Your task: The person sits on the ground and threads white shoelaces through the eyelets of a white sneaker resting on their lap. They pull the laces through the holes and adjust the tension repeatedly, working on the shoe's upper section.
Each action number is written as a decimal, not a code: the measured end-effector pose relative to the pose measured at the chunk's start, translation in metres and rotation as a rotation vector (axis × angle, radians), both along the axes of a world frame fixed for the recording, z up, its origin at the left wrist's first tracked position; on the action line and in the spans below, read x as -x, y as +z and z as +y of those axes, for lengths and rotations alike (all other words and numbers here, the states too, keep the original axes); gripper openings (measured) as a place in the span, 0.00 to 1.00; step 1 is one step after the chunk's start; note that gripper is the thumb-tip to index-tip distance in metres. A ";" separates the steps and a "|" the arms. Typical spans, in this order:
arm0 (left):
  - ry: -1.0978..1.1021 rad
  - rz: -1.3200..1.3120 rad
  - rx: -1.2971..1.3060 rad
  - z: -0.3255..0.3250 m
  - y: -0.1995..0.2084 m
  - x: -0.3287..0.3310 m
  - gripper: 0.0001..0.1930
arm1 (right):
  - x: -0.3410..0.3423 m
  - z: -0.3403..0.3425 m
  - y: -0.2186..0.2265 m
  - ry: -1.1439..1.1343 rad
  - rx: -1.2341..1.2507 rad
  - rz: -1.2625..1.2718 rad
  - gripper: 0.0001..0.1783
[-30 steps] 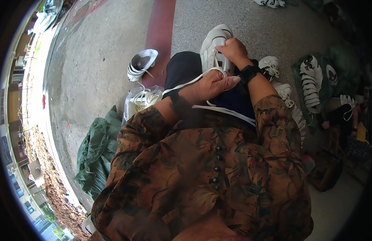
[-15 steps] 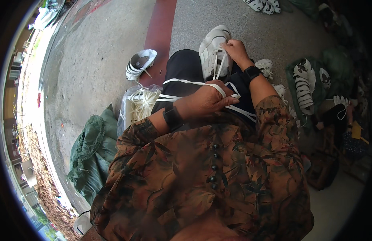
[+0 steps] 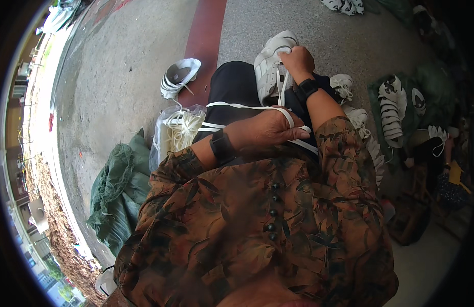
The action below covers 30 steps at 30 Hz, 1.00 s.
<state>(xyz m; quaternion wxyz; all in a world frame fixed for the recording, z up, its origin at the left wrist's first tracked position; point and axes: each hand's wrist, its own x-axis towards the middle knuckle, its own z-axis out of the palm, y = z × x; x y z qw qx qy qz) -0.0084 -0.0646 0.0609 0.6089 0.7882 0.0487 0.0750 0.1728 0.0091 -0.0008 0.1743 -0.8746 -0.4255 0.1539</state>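
Observation:
A white sneaker [image 3: 270, 59] rests on my knee over dark trousers. My right hand [image 3: 297, 60] presses on its tongue and lace area, gripping the shoe. My left hand [image 3: 270, 129] sits closer to my body, closed around a flat white shoelace [image 3: 247, 106] that runs taut from the fingers toward the shoe and loops across my lap. Both wrists carry black bands.
Another white sneaker [image 3: 178, 78] lies on the pavement to the left, by a clear plastic bag of white laces [image 3: 179, 131]. A green sack [image 3: 119, 192] is slumped lower left. More white sneakers [image 3: 393, 110] lie on the right, some on a green cloth.
My left hand pulled the lace back from the shoe toward my body, drawing it taut. The right hand shifted slightly up on the sneaker.

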 end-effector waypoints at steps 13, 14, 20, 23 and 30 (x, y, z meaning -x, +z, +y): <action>-0.078 -0.178 0.216 -0.014 -0.003 -0.007 0.19 | -0.001 0.009 -0.008 -0.049 -0.042 0.005 0.18; -0.044 -0.230 0.267 -0.015 0.001 -0.008 0.19 | -0.004 0.008 -0.006 -0.028 -0.011 0.055 0.18; 0.091 -0.391 -0.101 0.003 0.009 0.001 0.18 | -0.033 -0.021 -0.030 0.149 -0.461 0.690 0.10; 0.115 -0.440 -0.223 0.007 0.016 0.002 0.16 | -0.029 -0.056 -0.024 0.250 -0.504 0.784 0.05; 0.046 -0.369 -0.248 -0.002 0.020 -0.008 0.14 | 0.006 -0.105 0.000 0.655 -0.710 0.330 0.22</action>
